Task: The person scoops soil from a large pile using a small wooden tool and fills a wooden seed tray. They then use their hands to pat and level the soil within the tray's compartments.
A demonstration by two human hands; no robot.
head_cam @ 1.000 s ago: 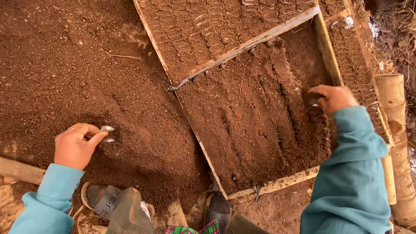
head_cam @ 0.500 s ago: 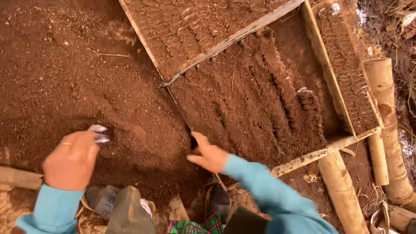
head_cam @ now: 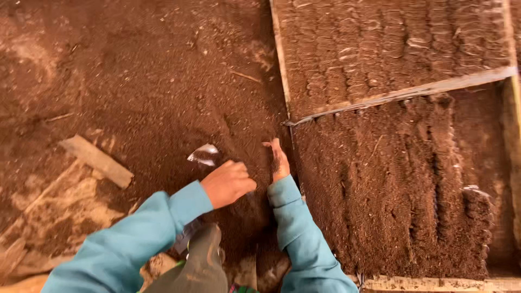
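- In 1 second your right hand [head_cam: 279,160] came off the far-right bed and lay flat, fingers open, in the loose soil [head_cam: 135,81] beside the wooden frame [head_cam: 281,81].
- Your left hand [head_cam: 228,183] was curled shut, just near of 1 clear plastic scrap [head_cam: 203,154]; whether it gripped anything, I cannot tell.
- You had 2 framed beds, 1 plank [head_cam: 97,161].

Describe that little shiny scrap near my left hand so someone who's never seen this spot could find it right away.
Start at the wooden frame full of packed soil rows on the right, then move left onto the loose brown soil bed. Just above the closed left hand lies a small clear plastic scrap, resting on the soil. It is the only pale, glossy thing there; the nearby flat wood piece is dull and longer.
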